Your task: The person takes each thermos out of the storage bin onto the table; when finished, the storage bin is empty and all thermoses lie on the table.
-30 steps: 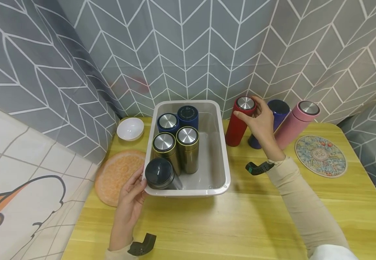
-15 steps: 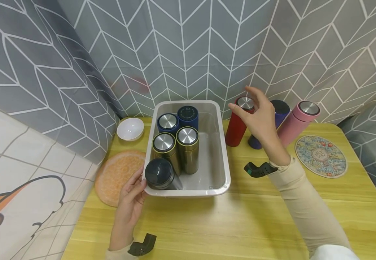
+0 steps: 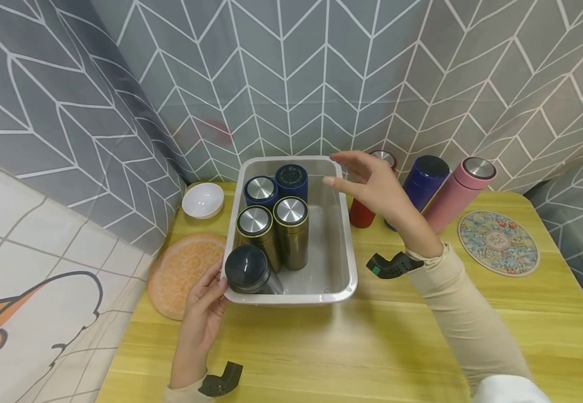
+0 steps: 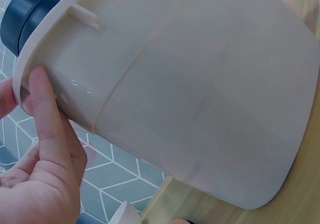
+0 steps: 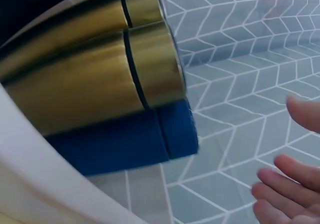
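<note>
My left hand (image 3: pixel 205 313) grips the front-left rim of a pale plastic bin (image 3: pixel 351 252). In the left wrist view its fingers (image 4: pixel 50 119) press the outer wall just under the lip. The bin holds two blue thermos bottles (image 3: pixel 291 178), two gold ones (image 3: pixel 290 224) and a dark-lidded one (image 3: pixel 248 270) leaning in the near corner. My right hand (image 3: pixel 372 182) hangs above the bin's right rim with thumb and fingers spread, holding nothing. Behind it a red thermos (image 3: pixel 362 215) stands on the table, partly hidden by the hand. The right wrist view shows those gold bottles (image 5: pixel 95 79).
Right of the red thermos are a purple thermos (image 3: pixel 424 182) and a pink one (image 3: pixel 460 193). A round patterned mat (image 3: pixel 498 243) lies at far right. On the left are a white bowl (image 3: pixel 203 200) and an orange-slice mat (image 3: pixel 175 277). A patterned curtain (image 3: pixel 311 84) backs the table.
My right hand has let go of the red thermos and moved left to above the bin's right rim. The red thermos stays standing. My left hand keeps its grip on the bin.
</note>
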{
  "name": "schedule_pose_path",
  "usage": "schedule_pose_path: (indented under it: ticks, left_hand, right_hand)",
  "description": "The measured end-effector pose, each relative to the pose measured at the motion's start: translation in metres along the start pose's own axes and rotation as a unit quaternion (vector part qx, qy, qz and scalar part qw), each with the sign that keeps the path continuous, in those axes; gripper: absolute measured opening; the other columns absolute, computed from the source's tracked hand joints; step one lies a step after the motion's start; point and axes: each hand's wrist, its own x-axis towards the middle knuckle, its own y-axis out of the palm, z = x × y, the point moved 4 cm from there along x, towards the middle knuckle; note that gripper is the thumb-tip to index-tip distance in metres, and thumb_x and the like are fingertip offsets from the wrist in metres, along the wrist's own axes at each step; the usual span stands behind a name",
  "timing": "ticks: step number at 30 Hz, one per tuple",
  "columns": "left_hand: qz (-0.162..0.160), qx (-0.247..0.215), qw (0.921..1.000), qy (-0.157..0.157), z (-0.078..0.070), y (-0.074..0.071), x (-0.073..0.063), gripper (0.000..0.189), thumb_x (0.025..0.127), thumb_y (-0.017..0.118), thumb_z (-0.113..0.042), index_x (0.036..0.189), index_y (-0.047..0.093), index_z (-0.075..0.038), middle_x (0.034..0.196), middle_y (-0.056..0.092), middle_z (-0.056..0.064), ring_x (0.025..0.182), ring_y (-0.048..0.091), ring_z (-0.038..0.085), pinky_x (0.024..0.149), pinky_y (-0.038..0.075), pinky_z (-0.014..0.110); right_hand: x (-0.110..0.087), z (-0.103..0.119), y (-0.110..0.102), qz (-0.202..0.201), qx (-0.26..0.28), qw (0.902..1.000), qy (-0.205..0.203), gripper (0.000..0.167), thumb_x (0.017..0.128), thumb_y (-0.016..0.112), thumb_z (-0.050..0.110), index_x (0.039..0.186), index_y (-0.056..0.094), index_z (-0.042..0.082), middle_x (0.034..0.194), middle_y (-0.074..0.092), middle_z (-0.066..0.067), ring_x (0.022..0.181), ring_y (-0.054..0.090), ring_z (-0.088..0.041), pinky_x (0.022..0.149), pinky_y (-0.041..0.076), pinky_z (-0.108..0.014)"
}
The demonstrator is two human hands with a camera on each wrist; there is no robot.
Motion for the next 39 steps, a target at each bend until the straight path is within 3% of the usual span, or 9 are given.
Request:
schedule_pose_path:
  ticks: [7, 16, 28, 39]
  left_hand:
    - [-0.002, -0.002, 1.0000, -0.005, -0.001, 0.000, -0.001, 0.046, 0.103, 0.036, 0.008, 0.137, 0.059, -0.012, 0.120, 0.068, -0.003, 0.102, 0.068, 0.005, 0.081, 0.059, 0.013]
    - [0.002, 0.002, 1.0000, -0.003, 0.000, -0.001, 0.000, 0.046, 0.103, 0.036, 0.008, 0.138, 0.058, -0.012, 0.122, 0.067, -0.003, 0.106, 0.067, 0.005, 0.085, 0.059, 0.015]
    - [0.001, -0.003, 1.0000, -0.003, 0.000, -0.001, -0.001, 0.046, 0.103, 0.037, 0.008, 0.137, 0.059, -0.013, 0.118, 0.067, -0.003, 0.102, 0.068, 0.005, 0.082, 0.059, 0.014]
    - [-0.005, -0.006, 1.0000, -0.003, -0.001, -0.001, -0.001, 0.045, 0.103, 0.038, 0.008, 0.136, 0.060, -0.013, 0.116, 0.066, -0.003, 0.099, 0.068, 0.004, 0.080, 0.059, 0.013]
  right_hand:
    - [0.005, 0.000, 0.025, 0.085, 0.035, 0.9958, -0.003, 0.057, 0.086, 0.080, 0.017, 0.138, 0.058, 0.008, 0.142, 0.060, -0.010, 0.138, 0.053, -0.024, 0.122, 0.040, -0.039]
    - [0.008, -0.006, 0.044, 0.157, 0.056, 0.9861, -0.005, 0.060, 0.083, 0.081, 0.012, 0.138, 0.058, 0.008, 0.143, 0.061, -0.010, 0.140, 0.052, -0.026, 0.122, 0.038, -0.043]
    - [0.009, -0.013, 0.063, 0.191, 0.079, 0.9784, -0.005, 0.073, 0.077, 0.083, 0.005, 0.143, 0.052, 0.004, 0.148, 0.054, -0.013, 0.141, 0.049, -0.028, 0.123, 0.037, -0.042]
    - [0.010, -0.015, 0.077, 0.202, 0.052, 0.9780, -0.011, 0.078, 0.073, 0.086, 0.007, 0.143, 0.052, 0.006, 0.142, 0.058, -0.012, 0.140, 0.050, -0.029, 0.123, 0.035, -0.049]
